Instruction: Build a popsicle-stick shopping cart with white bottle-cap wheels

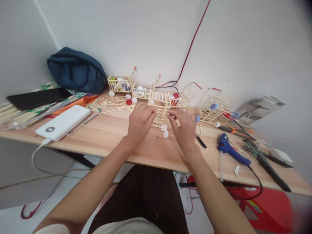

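Note:
Between my hands is a miniature stick cart (159,118), built of thin pale sticks in a crossed lattice. The fingers of my left hand (139,123) are closed on its left side. My right hand (183,129) has its thumb and fingers pinched at its right edge; the exact contact is small and partly hidden. White bottle caps (165,134) are at the cart's lower front. Behind it stand finished-looking stick carts, among them one holding coloured caps (120,84), one with white caps (142,91) and one with red caps (177,99).
Another stick cart (212,109) stands at right. Beyond my right hand lie a knife (201,141), a blue glue gun (231,150), pliers (234,130) and dark cutters (265,162). Leftward are loose sticks (106,104), a white power bank (63,123), a phone (37,98) and a blue bag (76,71).

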Demonstrator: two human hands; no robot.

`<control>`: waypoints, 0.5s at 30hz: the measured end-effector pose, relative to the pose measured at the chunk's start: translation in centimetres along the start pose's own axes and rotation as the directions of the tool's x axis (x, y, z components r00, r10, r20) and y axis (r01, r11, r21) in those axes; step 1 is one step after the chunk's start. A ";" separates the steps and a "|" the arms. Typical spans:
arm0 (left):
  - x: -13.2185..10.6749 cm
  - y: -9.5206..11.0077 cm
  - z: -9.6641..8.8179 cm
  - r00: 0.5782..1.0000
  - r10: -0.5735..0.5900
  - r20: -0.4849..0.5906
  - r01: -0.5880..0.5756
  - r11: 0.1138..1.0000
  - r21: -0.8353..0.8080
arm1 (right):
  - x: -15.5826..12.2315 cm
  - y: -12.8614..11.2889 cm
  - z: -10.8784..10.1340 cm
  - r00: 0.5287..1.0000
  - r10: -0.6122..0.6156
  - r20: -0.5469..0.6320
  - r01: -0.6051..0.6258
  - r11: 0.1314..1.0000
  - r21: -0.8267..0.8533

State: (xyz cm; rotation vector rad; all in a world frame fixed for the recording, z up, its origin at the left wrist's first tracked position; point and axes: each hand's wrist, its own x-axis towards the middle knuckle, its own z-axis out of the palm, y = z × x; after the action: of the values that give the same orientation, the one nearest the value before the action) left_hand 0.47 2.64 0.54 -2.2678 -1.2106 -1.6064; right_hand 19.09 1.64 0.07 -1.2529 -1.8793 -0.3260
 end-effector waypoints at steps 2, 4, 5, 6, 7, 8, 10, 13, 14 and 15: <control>0.1 -0.2 -0.4 1.000 -0.007 -0.026 0.007 1.000 -0.017 | -0.3 0.3 -0.4 0.999 0.029 -0.016 -0.029 1.000 -0.002; 0.2 -0.5 -0.7 0.999 -0.021 -0.044 0.020 0.999 -0.042 | -0.6 0.6 -0.8 0.998 0.053 -0.021 -0.053 0.999 -0.005; 0.2 -0.7 -0.8 0.998 -0.029 -0.047 0.027 0.998 -0.055 | -0.8 0.8 -1.0 0.998 0.065 -0.026 -0.065 0.998 -0.008; 0.3 -0.9 -0.9 0.998 -0.036 -0.044 0.033 0.997 -0.066 | -1.0 1.0 -1.3 0.997 0.075 -0.032 -0.076 0.997 -0.013; 0.3 -1.0 -1.0 0.998 -0.043 -0.036 0.040 0.996 -0.074 | -1.2 1.1 -1.5 0.996 0.084 -0.038 -0.084 0.996 -0.018; 0.4 -1.1 -1.0 0.998 -0.050 -0.025 0.048 0.996 -0.078 | -1.4 1.3 -1.8 0.995 0.090 -0.041 -0.091 0.996 -0.024; 0.4 -1.1 -1.0 0.998 -0.062 0.004 0.062 0.995 -0.075 | -2.1 1.7 -2.4 0.994 0.104 -0.030 -0.105 0.994 -0.033; 0.4 -1.0 -0.7 0.996 -0.083 0.026 0.084 0.994 -0.069 | -3.1 2.5 -3.2 0.990 0.140 0.011 -0.139 0.990 -0.037; 0.3 -1.0 -0.7 0.996 -0.090 0.025 0.091 0.993 -0.070 | -3.4 2.7 -3.3 0.988 0.152 0.036 -0.151 0.988 -0.033; 0.2 -1.0 -0.6 0.995 -0.095 0.020 0.096 0.993 -0.074 | -3.6 3.0 -3.2 0.985 0.161 0.065 -0.159 0.987 -0.026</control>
State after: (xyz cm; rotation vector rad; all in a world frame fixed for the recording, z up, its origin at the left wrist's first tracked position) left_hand -0.60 3.09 0.63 -2.3045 -1.3031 -1.6966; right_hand 23.82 -1.21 -1.31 -1.4346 -1.8209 -0.2201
